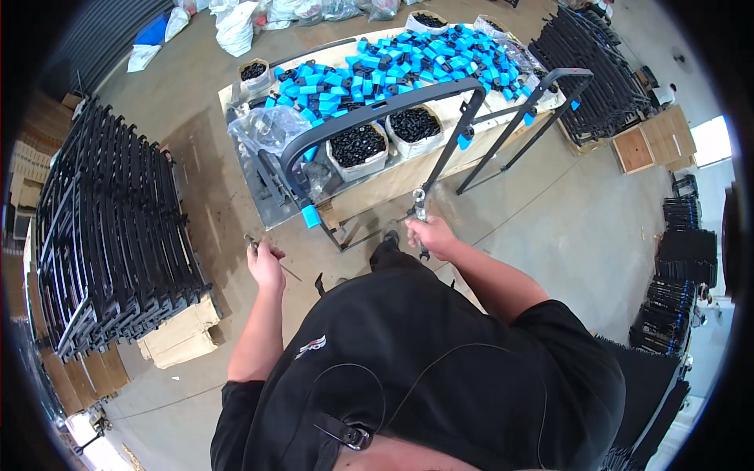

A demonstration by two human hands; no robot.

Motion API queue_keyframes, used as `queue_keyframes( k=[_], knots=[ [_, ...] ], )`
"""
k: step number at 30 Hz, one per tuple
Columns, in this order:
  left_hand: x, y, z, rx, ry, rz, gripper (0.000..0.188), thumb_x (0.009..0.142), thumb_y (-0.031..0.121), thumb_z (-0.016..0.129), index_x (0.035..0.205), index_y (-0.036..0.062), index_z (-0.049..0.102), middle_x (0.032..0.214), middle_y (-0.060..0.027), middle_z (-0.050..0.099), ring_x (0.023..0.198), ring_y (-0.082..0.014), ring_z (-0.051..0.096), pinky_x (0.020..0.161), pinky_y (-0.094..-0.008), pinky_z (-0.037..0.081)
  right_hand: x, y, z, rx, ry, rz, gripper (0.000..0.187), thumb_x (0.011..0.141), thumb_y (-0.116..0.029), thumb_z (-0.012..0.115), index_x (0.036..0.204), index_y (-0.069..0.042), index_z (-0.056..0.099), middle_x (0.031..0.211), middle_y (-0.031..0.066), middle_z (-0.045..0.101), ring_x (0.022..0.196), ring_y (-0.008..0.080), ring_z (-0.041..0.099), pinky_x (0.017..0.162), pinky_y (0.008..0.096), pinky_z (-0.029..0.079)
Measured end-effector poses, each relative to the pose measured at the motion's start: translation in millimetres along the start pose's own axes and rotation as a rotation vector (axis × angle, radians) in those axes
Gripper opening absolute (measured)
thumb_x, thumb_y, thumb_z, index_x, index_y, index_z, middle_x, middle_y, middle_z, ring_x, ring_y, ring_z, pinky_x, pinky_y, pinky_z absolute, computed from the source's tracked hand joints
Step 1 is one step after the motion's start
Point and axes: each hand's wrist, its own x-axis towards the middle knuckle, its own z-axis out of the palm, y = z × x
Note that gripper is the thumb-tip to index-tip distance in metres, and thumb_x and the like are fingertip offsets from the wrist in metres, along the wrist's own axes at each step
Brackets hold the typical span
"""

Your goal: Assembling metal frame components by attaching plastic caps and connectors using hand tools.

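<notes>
The left hand [267, 261] is curled tight around a thin-shafted tool [291, 274], its shaft slanting down toward the right. Small white-and-red lettering [312, 346] sits on the black shirt [448, 385]. Farther right, the right hand [431, 235] is clamped on a ring-ended wrench [420, 210], nearly upright in view, ring pointing away toward the black tubular frame [385, 105]; contact between them is unclear.

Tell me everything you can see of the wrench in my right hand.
The wrench is silvery, metal-looking, with a round ring at its far end and a darker forked end showing nearer you. Your right hand grips it mid-shaft, hiding that part. It points away from your body, toward the black tubular frame; whether its ring touches the frame is unclear.
</notes>
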Motion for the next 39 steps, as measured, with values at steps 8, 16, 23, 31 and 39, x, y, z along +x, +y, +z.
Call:
queue_keyframes(
  k=[8, 16, 23, 31, 39],
  knots=[
    [-130.5, 53.6, 164.5, -0.081, -0.705, 0.286, 0.021, 0.108, 0.018, 0.049, 0.104, 0.0002, 0.061, 0.096, -0.0074, 0.065, 0.089, -0.0168, 0.064, 0.088, -0.0343, 0.053, 12.1, -93.6, 55.1, -0.267, -0.450, -0.561, 0.022, 0.094, -0.015, 0.060, 0.113, -0.005, 0.066, 0.094, 0.0043, 0.071, 0.086, 0.0146, 0.067, 0.081, 0.0336, 0.054],
    [-129.8, 26.8, 235.7, 1.048, -0.626, 1.003, 0.039, 0.099, 0.028, 0.066, 0.120, -0.0051, 0.062, 0.109, -0.0136, 0.069, 0.096, -0.0161, 0.064, 0.088, -0.0310, 0.051, 66.9, -121.1, -78.2, -0.508, -0.256, -0.311, 0.030, 0.091, -0.025, 0.061, 0.111, -0.003, 0.063, 0.088, 0.0163, 0.071, 0.083, 0.0272, 0.069, 0.076, 0.0419, 0.054],
    [-145.3, 2.4, 233.2, 0.839, -0.503, -0.068, 0.033, 0.098, 0.026, 0.067, 0.115, -0.0018, 0.067, 0.092, -0.0048, 0.069, 0.079, -0.0092, 0.062, 0.069, -0.0254, 0.051, 130.6, -160.0, -104.8, -0.975, -0.213, -0.306, 0.044, 0.094, -0.025, 0.058, 0.121, 0.010, 0.052, 0.115, 0.0299, 0.066, 0.110, 0.0424, 0.065, 0.095, 0.0477, 0.052],
    [-178.5, 29.9, 236.8, 0.920, -0.336, 0.092, 0.028, 0.096, 0.022, 0.069, 0.113, -0.0010, 0.069, 0.099, -0.0121, 0.074, 0.090, -0.0156, 0.069, 0.083, -0.0310, 0.055, 201.6, -170.6, -27.4, -1.280, -0.402, -0.628, 0.041, 0.088, -0.011, 0.060, 0.123, 0.007, 0.054, 0.120, 0.0288, 0.063, 0.114, 0.0409, 0.063, 0.096, 0.0476, 0.053],
    [-101.9, 20.1, 123.7, 0.898, 0.248, 0.475, 0.049, 0.089, 0.023, 0.078, 0.127, -0.0034, 0.060, 0.108, -0.0148, 0.069, 0.099, -0.0180, 0.067, 0.085, -0.0323, 0.054, 121.3, -187.6, -57.7, -1.089, -0.068, -1.001, 0.040, 0.083, -0.018, 0.073, 0.116, -0.002, 0.059, 0.107, 0.0163, 0.064, 0.106, 0.0351, 0.063, 0.092, 0.0446, 0.049]
  ],
)
